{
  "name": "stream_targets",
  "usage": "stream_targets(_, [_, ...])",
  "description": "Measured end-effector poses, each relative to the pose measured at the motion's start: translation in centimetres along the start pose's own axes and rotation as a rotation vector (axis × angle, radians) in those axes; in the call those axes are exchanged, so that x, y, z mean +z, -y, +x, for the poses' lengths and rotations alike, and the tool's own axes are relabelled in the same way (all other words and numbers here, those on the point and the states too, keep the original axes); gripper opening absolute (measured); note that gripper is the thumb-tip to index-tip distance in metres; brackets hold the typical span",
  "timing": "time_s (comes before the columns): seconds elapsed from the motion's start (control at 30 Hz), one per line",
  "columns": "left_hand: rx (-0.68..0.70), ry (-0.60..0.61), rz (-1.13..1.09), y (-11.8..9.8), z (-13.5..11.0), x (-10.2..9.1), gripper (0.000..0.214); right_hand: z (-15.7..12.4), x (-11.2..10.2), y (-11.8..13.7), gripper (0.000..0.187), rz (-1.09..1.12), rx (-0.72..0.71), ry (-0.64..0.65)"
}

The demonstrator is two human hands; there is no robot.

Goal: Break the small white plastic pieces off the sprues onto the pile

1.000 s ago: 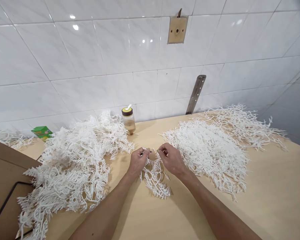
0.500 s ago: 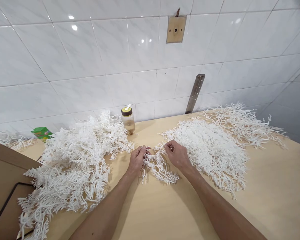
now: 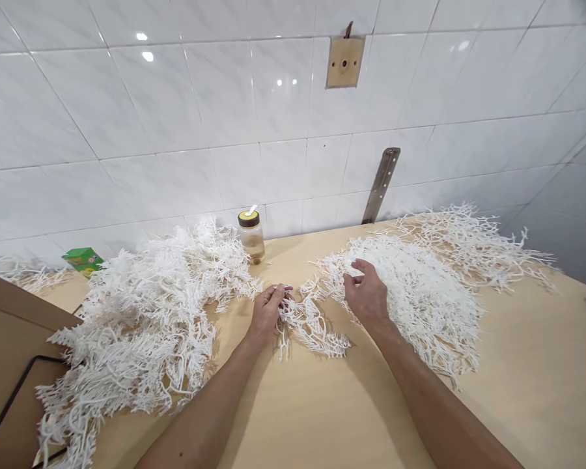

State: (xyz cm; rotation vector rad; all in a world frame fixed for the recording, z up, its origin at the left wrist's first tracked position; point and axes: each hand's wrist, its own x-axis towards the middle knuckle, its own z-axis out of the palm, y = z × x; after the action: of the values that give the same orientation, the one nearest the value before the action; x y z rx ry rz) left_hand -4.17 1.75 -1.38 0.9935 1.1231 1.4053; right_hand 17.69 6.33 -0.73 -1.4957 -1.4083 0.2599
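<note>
White, plastic-looking branched sprigs [image 3: 317, 332] lie on the table between my hands. My left hand [image 3: 266, 314] is closed, its thumb and fingers pinching one end of this small bunch. Over the left edge of the right-hand heap of white sprigs [image 3: 424, 306] hovers my right hand [image 3: 367, 296]. Its thumb and forefinger are apart, and I see nothing between them; the other fingers are partly hidden. To the left of my left hand spreads a larger, tangled heap of white sprigs [image 3: 146, 319].
A clear jar [image 3: 252, 244] with a yellow-and-brown lid stands near the tiled wall. Behind the left heap sits a green box [image 3: 83, 259]. A brown panel [image 3: 14, 326] borders the left side. A metal strip [image 3: 381, 185] leans at the wall, near thinner white branches [image 3: 473, 244].
My right hand has moved right, away from the small bunch, and its thumb and forefinger have parted. My left hand keeps its pinch in the same place.
</note>
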Motion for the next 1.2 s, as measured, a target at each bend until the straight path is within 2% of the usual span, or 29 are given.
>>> stream_targets(0.1, [-0.024,-0.01,-0.038,-0.4,-0.1,0.0,0.045,-0.1,0.0,0.2,0.037,-0.005,-0.054,-0.043])
stream_targets(0.17, [-0.044,-0.02,-0.066,-0.7,-0.1,0.0,0.044,-0.4,0.2,0.3,0.03,0.014,-0.083,-0.006])
stream_targets(0.23, [-0.067,-0.037,-0.096,-0.8,-0.1,0.0,0.044,-0.9,0.4,0.6,0.024,0.046,-0.117,0.083])
stream_targets(0.43, [-0.108,-0.043,-0.212,-0.6,0.3,-0.2,0.042,-2.9,0.8,2.7,0.021,0.08,-0.339,0.504])
stream_targets(0.53, [-0.116,-0.004,-0.276,-0.5,0.3,-0.2,0.041,-3.5,0.8,3.2,0.016,-0.006,-0.447,0.598])
stream_targets(0.63, [-0.123,-0.026,-0.269,-0.7,0.4,-0.3,0.041,-3.4,0.8,2.6,0.011,-0.095,-0.483,0.648])
stream_targets(0.8, [-0.056,-0.097,-0.222,-0.9,1.0,-0.8,0.045,-2.6,1.1,1.0,0.011,-0.095,-0.436,0.687])
stream_targets(1.0, [0.206,-0.218,0.257,-0.9,0.3,-0.8,0.042,-2.5,1.4,0.2,0.014,-0.076,-0.435,0.669])
stream_targets(1.1, [0.167,-0.201,0.266,-0.9,0.2,-0.7,0.043,-2.5,1.6,0.2,0.014,-0.072,-0.408,0.624])
stream_targets(1.2, [0.099,-0.19,0.212,-0.9,0.3,-0.8,0.044,-2.7,1.5,0.9,0.017,-0.007,-0.389,0.469])
